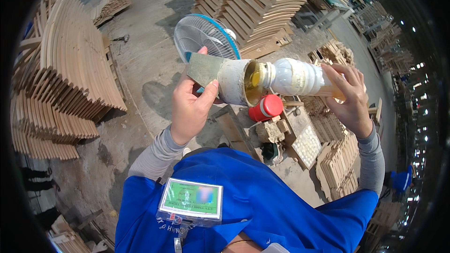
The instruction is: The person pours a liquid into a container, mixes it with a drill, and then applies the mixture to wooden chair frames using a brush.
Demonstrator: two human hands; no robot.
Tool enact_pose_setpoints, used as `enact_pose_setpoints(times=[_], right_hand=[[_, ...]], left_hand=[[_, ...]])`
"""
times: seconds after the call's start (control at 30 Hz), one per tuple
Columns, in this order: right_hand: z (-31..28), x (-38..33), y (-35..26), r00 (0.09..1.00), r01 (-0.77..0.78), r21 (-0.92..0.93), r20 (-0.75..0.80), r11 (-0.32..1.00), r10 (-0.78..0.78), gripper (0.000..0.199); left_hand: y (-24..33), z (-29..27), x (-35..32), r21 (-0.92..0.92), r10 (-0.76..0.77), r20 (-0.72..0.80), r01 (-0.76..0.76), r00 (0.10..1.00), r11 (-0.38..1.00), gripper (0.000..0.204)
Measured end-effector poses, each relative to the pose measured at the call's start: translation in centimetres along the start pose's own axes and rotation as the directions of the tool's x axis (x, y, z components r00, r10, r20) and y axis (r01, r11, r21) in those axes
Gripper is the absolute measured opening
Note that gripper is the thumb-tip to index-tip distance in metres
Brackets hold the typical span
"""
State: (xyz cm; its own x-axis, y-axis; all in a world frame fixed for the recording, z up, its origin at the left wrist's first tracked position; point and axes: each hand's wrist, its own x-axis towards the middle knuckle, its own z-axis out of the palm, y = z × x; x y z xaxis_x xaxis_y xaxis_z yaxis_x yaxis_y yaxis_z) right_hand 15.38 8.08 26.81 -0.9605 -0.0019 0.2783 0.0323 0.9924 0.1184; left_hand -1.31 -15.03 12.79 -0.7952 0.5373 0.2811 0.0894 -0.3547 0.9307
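My left hand (191,108) grips a cup-like container (232,80) with a rough whitish wall and a flat grey-green side piece (205,69). Thumb and fingers press on that flat piece. The container lies tilted, its mouth facing right, and yellow liquid shows inside. In my right hand (349,94) is a clear plastic bottle (299,77), held on its side by the lower end, with pale and amber contents. Its neck points left at the container's mouth; whether the two touch I cannot tell.
A blue-rimmed fan (206,37) stands just beyond my hands. Below them is a red-lidded jar (266,107) near a board of pale round pieces (307,146). Curved wooden parts are stacked at left (70,51) and at the back (262,4). A person in blue (401,178) is at far right.
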Motion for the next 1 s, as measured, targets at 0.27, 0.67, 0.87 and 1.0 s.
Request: enact_pose_setpoints(times=[0.27,0.67,0.87,1.0], right_hand=[[0.4,-2.5,0.7,1.0,-0.018,-0.039,-0.026,0.999,0.017,0.059],[4.2,-5.8,6.3,0.805,-0.546,0.668,0.586,0.506,0.094,0.061],[8.7,-8.5,9.8,0.742,-0.66,0.742,0.668,0.117,-0.056,0.065],[12.5,-10.7,12.2,0.763,-0.646,0.753,0.632,-0.123,-0.133,0.068]], left_hand=[[-0.8,3.1,1.2,0.02,-0.015,0.05,0.014,0.999,1.0,0.05],[-1.9,5.4,3.2,0.281,0.183,0.31,-0.274,0.933,0.92,0.038],[-2.4,9.3,4.0,0.158,0.116,0.336,-0.177,0.935,0.971,0.038],[-4.4,11.2,5.1,0.25,0.105,0.375,-0.209,0.921,0.945,0.039]])
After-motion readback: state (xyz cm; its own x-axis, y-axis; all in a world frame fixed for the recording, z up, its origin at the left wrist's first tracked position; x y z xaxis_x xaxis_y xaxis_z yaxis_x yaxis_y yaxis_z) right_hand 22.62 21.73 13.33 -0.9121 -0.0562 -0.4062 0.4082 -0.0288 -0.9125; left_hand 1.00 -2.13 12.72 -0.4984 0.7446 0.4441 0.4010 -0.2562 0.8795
